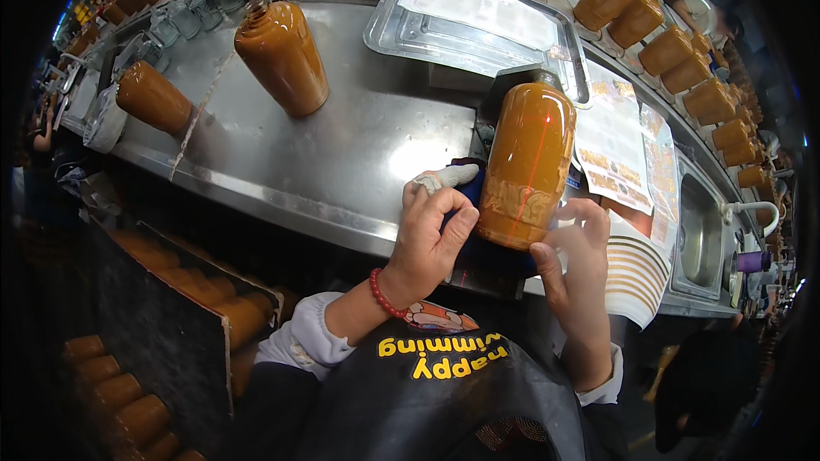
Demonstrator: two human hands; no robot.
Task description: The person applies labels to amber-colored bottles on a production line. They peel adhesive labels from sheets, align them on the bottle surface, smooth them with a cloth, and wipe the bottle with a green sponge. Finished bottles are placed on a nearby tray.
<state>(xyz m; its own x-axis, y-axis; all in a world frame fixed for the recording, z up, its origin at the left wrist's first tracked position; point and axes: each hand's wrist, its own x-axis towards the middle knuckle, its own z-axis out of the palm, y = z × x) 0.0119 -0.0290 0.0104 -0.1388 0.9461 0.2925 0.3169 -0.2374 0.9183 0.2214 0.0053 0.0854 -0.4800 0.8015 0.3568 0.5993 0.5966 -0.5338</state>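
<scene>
A glazed brown bottle [528, 153] lies before me on a dark stand, neck pointing away and base towards me. A thin red light line runs down its length, and a gold ornamental band [519, 202] shows near its base. My left hand [429, 224] is at the bottle's lower left side, thumb and forefinger curled close together; whether they pinch anything is hidden. One of its fingers wears a white knitted cover [451, 176]. On the right of the base, my right hand [580, 262] is blurred, with fingers apart. Blue cloth [474, 189] shows beneath the bottle.
Two brown bottles stand on the steel table [378, 134] at left. Behind lies a clear plastic tray [410, 45] with a white sheet. Decal sheets [615, 141], striped paper [634, 275] and a sink [701, 237] are at right. Several bottles [685, 70] line the conveyor.
</scene>
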